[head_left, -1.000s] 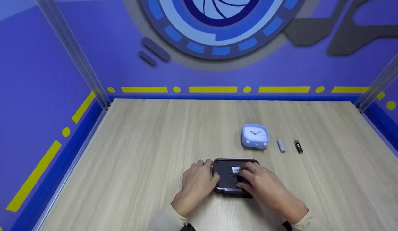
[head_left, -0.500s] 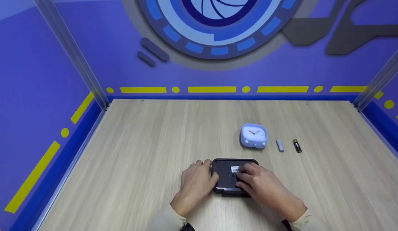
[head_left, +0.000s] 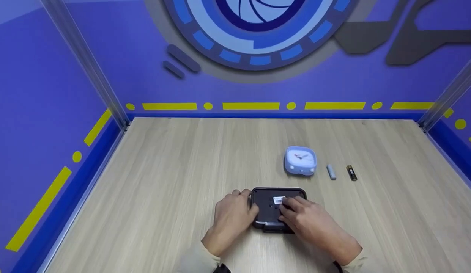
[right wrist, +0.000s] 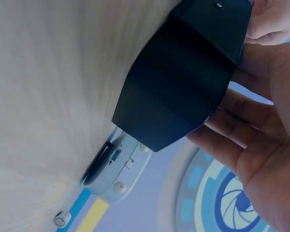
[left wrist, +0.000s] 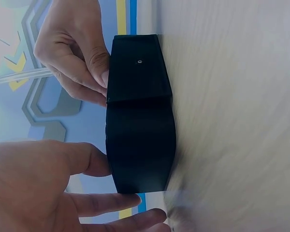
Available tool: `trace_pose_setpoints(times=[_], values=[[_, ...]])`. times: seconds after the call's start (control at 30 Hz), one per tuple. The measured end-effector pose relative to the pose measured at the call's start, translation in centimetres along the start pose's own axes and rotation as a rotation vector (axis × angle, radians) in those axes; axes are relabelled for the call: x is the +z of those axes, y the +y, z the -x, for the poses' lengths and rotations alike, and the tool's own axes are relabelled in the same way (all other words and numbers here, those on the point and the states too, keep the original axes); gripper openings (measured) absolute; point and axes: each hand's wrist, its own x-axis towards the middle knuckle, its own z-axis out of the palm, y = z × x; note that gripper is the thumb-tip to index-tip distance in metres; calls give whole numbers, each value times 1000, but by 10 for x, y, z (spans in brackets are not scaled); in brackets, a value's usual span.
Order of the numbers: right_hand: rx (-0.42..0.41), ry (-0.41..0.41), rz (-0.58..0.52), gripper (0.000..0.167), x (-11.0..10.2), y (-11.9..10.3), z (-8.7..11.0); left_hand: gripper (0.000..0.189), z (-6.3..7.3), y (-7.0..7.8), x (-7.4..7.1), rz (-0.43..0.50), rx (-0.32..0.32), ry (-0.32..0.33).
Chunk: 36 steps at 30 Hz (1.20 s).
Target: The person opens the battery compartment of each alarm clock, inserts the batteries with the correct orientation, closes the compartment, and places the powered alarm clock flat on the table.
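A black rectangular plastic device (head_left: 266,206) lies on the table with its flat back upward, a white label (head_left: 278,200) on it. In the left wrist view its glossy wedge-shaped side (left wrist: 140,145) is turned to the camera. My left hand (head_left: 233,218) grips the device's left end, thumb on the back and fingers down the side. My right hand (head_left: 313,223) covers the right part of the back. Its fingertips press there, beside the label, and hide the surface below. In the right wrist view the fingers of this right hand (right wrist: 266,125) look extended against the back.
Behind the device stands a light blue alarm clock (head_left: 300,160). To its right lie a grey battery (head_left: 331,172) and a black-and-gold battery (head_left: 351,173). Blue printed panels (head_left: 220,89) enclose the wooden table (head_left: 174,159) at the back and sides.
My right hand's fingers have drawn closer together and flattened slightly on the device's back. The left hand and the device stay in place.
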Motion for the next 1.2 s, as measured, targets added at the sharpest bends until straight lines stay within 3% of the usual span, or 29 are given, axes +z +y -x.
trace_pose_setpoints(times=[0.43,0.77,0.97,1.2], values=[[-67,-28,44,19,-2,0,-2,39,0,0,0,13,-9,-4],[-64,-76,45,17,-5,-2,-3,39,1,0,1,35,-7,4],[-84,-27,-7,14,-5,-1,-4,40,0,-1,0,36,-8,-1],[-10,-19,-37,17,-3,-3,-2,40,0,-1,0,46,-13,-9]])
